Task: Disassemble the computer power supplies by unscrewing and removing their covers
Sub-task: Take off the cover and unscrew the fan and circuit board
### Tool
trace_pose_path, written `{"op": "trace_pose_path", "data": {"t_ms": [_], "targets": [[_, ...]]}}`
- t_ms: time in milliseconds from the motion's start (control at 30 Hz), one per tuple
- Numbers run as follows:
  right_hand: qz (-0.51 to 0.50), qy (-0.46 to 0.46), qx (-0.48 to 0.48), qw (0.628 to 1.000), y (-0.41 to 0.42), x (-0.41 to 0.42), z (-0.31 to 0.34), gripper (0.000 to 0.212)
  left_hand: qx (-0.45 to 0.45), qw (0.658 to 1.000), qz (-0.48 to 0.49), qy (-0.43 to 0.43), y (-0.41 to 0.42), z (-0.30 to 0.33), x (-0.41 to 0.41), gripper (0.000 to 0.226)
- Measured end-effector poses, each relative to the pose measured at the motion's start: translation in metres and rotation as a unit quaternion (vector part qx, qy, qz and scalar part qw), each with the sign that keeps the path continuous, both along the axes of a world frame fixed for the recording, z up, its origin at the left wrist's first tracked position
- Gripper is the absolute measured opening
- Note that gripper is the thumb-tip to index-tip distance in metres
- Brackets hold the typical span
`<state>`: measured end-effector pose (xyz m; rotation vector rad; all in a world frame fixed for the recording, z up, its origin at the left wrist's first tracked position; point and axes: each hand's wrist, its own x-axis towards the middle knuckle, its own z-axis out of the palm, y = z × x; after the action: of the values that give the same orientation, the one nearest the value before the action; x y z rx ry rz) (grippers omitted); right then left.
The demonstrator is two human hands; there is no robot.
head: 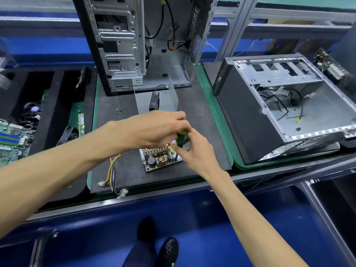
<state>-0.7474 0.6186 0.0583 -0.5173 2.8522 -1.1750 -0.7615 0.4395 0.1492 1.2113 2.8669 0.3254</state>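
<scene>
Centrally, both hands' fingers gripping green screwdriver (182, 138) upright over opened power supply (160, 159), bare mat (202, 112) around.

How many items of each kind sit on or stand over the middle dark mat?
Upright computer case: 1
Opened power supply: 1
Metal cover with fan: 1
Green-handled screwdriver: 1
Wire harness: 1
Loose screws: 2, possibly more; too small to tell
Total: 7

green-yellow screwdriver handle (182, 136), grey cover (156, 97), yellow-black wires (112, 170), black mat (192, 105), green motherboard (11, 139)
</scene>
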Motion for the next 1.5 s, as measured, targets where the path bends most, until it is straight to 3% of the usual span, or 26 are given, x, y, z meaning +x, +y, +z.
{"op": "trace_pose_path", "data": {"t_ms": [167, 400, 467, 600, 667, 767, 900, 1100, 1300, 1500], "targets": [[-0.03, 0.014, -0.104, 0.994, -0.003, 0.002, -0.003, 0.028, -0.001, 1.0, 0.009, -0.005, -0.009, 0.003, -0.009, 0.028], [0.084, -0.006, -0.12, 0.989, -0.001, -0.005, -0.008, 0.024, -0.075, 0.994, 0.08, -0.003, -0.009, 0.006, -0.003, 0.034], [0.056, -0.015, -0.146, 0.988, -0.003, -0.002, -0.007, 0.034, -0.101, 0.99, 0.091, 0.021, 0.008, 0.002, 0.0, 0.036], [-0.007, 0.044, -0.196, 0.98, -0.003, -0.001, -0.01, 0.019, -0.122, 0.985, 0.105, 0.069, 0.032, -0.001, 0.001, 0.035], [-0.001, 0.042, -0.195, 0.98, 0.0, -0.002, -0.007, 0.026, -0.131, 0.983, 0.102, 0.081, 0.037, -0.001, 0.001, 0.03], [0.002, -0.001, -0.199, 0.98, 0.006, -0.005, -0.004, 0.038, -0.15, 0.98, 0.097, 0.092, 0.04, -0.001, -0.001, 0.027], [-0.002, -0.085, -0.236, 0.968, 0.001, 0.0, -0.005, 0.011, -0.15, 0.983, 0.073, 0.077, 0.04, -0.006, -0.003, 0.022], [-0.019, -0.154, -0.349, 0.924, -0.031, 0.016, -0.021, 0.008, -0.107, 0.988, 0.1, 0.042, 0.03, -0.005, 0.005, 0.025], [-0.035, -0.131, -0.373, 0.918, -0.042, 0.015, -0.013, 0.023, -0.076, 0.991, 0.108, 0.037, 0.021, -0.007, 0.013, 0.035], [0.009, -0.181, -0.309, 0.934, -0.042, 0.005, -0.021, 0.035, -0.113, 0.977, 0.13, 0.128, 0.017, -0.019, 0.031, 0.046]]}}
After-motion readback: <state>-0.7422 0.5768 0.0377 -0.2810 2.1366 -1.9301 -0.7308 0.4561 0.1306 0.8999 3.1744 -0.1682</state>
